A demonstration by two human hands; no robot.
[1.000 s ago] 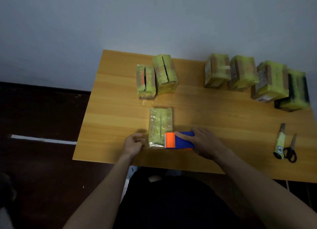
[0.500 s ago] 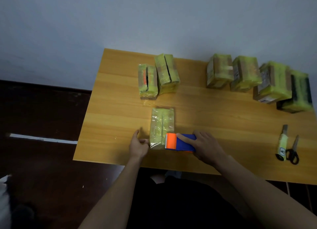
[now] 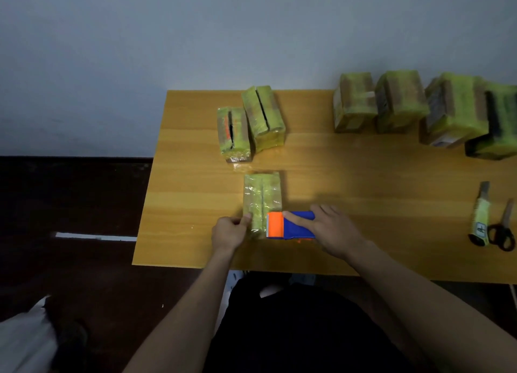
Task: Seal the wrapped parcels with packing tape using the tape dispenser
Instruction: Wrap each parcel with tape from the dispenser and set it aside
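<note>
While my left hand [image 3: 228, 232] pinches its near-left edge, the parcel [image 3: 261, 202] lies flat near the table [image 3: 363, 162] front, yellow-green under glossy film. My right hand [image 3: 333, 230] grips the blue-orange tape dispenser [image 3: 291, 225] against its right side. Any tape strip is too blurred to see.

Bare desk [image 3: 363, 176] stretching open between front-centre parcel [image 3: 262, 199] and knife [image 3: 479, 218] with scissors [image 3: 503, 230] at right edge. Two parcels [image 3: 251, 123] blocking far centre; row of parcels [image 3: 419, 109] lining far right.
</note>
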